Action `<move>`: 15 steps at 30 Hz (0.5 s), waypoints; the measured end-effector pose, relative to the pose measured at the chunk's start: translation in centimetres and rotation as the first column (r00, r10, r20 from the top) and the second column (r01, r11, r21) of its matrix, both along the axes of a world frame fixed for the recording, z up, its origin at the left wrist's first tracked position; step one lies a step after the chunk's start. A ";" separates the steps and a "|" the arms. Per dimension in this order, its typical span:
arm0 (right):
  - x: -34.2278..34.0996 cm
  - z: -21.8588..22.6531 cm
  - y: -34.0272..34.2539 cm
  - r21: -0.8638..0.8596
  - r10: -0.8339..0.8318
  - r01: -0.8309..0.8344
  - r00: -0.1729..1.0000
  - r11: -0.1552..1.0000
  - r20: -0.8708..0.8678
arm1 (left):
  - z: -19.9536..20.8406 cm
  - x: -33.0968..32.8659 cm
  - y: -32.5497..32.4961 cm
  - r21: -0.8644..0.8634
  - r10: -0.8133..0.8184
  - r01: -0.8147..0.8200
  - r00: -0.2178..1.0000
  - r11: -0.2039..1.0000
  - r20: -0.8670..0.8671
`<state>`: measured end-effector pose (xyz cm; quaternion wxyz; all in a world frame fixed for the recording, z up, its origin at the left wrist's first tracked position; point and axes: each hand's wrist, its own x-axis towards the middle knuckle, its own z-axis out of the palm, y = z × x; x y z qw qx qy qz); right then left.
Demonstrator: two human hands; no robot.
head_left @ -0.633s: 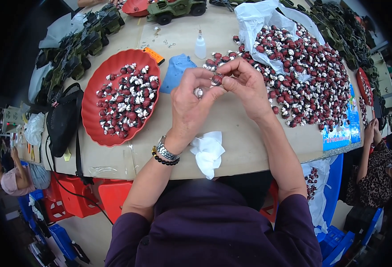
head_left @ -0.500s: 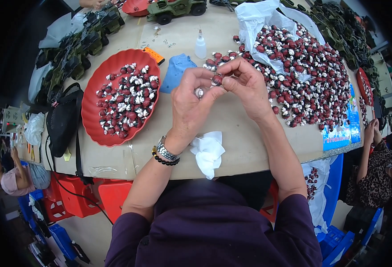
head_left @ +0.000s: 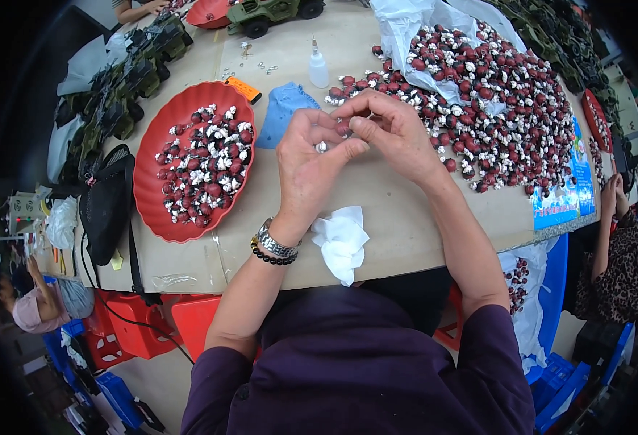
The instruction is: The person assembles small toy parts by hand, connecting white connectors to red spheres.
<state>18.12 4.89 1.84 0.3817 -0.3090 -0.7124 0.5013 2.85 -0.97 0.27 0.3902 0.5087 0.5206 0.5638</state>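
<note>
Over the table's front part, my left hand (head_left: 306, 156) and my right hand (head_left: 391, 138) meet with fingertips closed on a small dark-red ball piece (head_left: 343, 128), mostly covered by the fingers. A small shiny whitish bit (head_left: 322, 147) shows inside the curled left fingers; its kind is unclear. To the left, a red scalloped tray (head_left: 145, 181) holds many red-and-white ball pieces (head_left: 201, 174). A large pile of similar pieces (head_left: 493, 109) spreads on the right, beyond my right hand. Below my hands lies a crumpled white tissue (head_left: 340, 243).
Beyond my hands are a blue cloth (head_left: 284, 112), a small needle-tipped bottle (head_left: 319, 69) and an orange box (head_left: 243, 90). A green toy vehicle (head_left: 272, 14) stands at the back. A black bag (head_left: 105, 210) lies left of the tray. White plastic (head_left: 406, 43) lies against the pile.
My right fingers have closed further over the ball piece, which is now more hidden. The whole view has shifted slightly; both hands remain together in about the same place.
</note>
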 end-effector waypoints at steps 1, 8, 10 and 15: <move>0.0 -0.2 0.2 -0.003 -0.004 0.004 1.000 1.000 -0.003 | -0.1 0.0 0.0 0.003 0.005 -0.005 1.000 1.000 0.012; 0.0 -0.1 0.2 0.037 0.000 -0.001 0.999 0.999 0.043 | -0.1 0.0 0.1 -0.014 0.040 -0.041 0.999 0.999 -0.023; -0.1 0.0 0.1 0.032 0.000 -0.002 0.999 0.999 0.037 | 0.0 0.0 0.0 -0.020 0.044 -0.045 0.999 0.999 -0.029; 0.0 0.3 0.0 0.019 -0.033 0.032 0.996 0.999 0.087 | 0.1 0.0 0.1 -0.040 0.041 -0.043 0.998 0.998 -0.052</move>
